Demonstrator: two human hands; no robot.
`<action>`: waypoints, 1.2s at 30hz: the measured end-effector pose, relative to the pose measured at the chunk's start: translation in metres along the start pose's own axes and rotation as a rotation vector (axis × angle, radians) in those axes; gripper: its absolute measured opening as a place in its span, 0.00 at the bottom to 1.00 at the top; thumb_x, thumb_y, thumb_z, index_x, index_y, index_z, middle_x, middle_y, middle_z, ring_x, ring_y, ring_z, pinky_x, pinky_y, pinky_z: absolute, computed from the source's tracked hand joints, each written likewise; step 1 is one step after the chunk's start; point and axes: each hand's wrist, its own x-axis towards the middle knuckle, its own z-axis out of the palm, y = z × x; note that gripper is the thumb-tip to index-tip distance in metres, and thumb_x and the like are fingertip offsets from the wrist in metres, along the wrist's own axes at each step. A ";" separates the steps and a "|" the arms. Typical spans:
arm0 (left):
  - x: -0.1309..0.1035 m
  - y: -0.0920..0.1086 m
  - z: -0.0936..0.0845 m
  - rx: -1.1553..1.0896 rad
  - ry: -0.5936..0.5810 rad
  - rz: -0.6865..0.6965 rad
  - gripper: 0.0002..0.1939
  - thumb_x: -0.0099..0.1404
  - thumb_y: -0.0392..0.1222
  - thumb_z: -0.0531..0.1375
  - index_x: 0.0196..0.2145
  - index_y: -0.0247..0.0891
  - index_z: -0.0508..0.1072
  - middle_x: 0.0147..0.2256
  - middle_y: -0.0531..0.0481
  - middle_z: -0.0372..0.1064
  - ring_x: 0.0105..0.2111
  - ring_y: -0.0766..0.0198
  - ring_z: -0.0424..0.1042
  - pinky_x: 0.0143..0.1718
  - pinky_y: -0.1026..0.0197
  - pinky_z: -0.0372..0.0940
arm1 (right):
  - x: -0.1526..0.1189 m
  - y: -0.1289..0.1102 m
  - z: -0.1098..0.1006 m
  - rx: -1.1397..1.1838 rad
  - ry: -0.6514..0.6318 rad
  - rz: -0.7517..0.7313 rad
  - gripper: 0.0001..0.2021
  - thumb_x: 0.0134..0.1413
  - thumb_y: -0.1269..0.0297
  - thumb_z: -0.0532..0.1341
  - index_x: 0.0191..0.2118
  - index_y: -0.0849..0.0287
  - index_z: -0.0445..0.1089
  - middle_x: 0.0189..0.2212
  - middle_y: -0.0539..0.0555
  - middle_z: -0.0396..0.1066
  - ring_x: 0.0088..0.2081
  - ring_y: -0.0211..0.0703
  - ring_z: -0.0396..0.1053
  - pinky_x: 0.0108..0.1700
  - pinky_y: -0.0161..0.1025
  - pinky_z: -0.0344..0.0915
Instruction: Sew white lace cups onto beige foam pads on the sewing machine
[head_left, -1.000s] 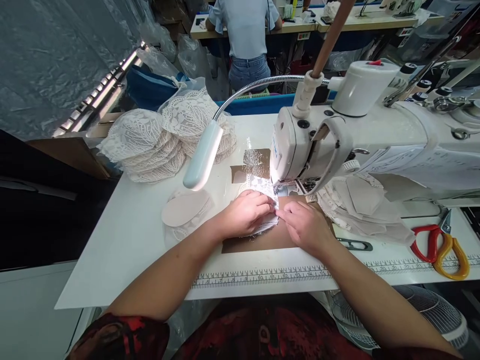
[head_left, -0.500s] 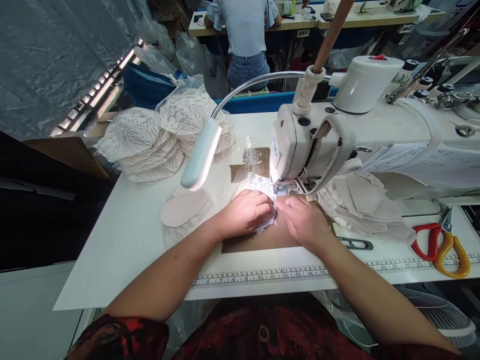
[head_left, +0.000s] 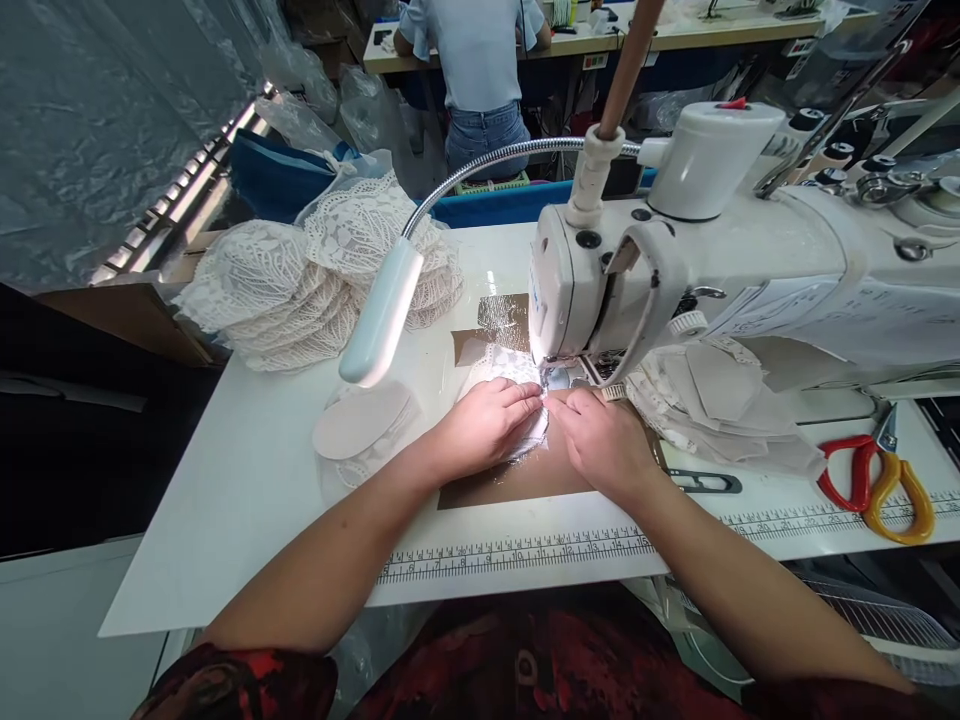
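A white lace fabric piece [head_left: 501,362] lies under the needle end of a white sewing machine [head_left: 562,290]. My left hand [head_left: 491,425] rests over it, fingers together and curled onto the cloth, hiding part of it. From the other side, my right hand [head_left: 604,440] holds the lace's right edge between thumb and fingers, just in front of the presser foot. Fingertips of both hands nearly meet there. Brown sheeting [head_left: 517,487] covers the machine bed beneath them.
Stacked lace pieces [head_left: 281,290] sit back left, near a lamp head [head_left: 381,315]. Oval pads [head_left: 364,420] lie left of my hands. More cut pieces [head_left: 720,400], a thread snipper [head_left: 705,482] and scissors [head_left: 862,480] are on the right. A person [head_left: 480,60] sits beyond.
The whole view has shifted slightly to the left. My left fingers lie a little straighter on the lace; both hands stay at the needle.
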 end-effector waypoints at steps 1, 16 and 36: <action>0.001 0.000 0.000 0.002 0.004 -0.004 0.16 0.73 0.39 0.50 0.50 0.32 0.73 0.51 0.37 0.71 0.43 0.56 0.71 0.43 0.52 0.70 | 0.000 0.000 -0.001 -0.005 0.001 0.010 0.23 0.57 0.75 0.52 0.55 0.55 0.72 0.34 0.57 0.73 0.36 0.46 0.65 0.34 0.41 0.53; 0.003 -0.012 0.008 0.000 0.015 -0.004 0.15 0.72 0.37 0.52 0.52 0.31 0.72 0.52 0.36 0.71 0.47 0.54 0.70 0.46 0.50 0.68 | -0.001 0.007 -0.003 0.114 -0.019 0.005 0.19 0.60 0.73 0.51 0.50 0.55 0.74 0.36 0.55 0.74 0.34 0.43 0.66 0.35 0.39 0.54; -0.004 -0.011 0.000 0.106 -0.020 -0.052 0.17 0.72 0.44 0.52 0.52 0.36 0.72 0.55 0.39 0.68 0.51 0.49 0.67 0.46 0.49 0.62 | 0.004 0.008 -0.005 0.141 -0.040 0.067 0.22 0.60 0.72 0.51 0.57 0.54 0.70 0.43 0.55 0.75 0.40 0.47 0.68 0.37 0.39 0.58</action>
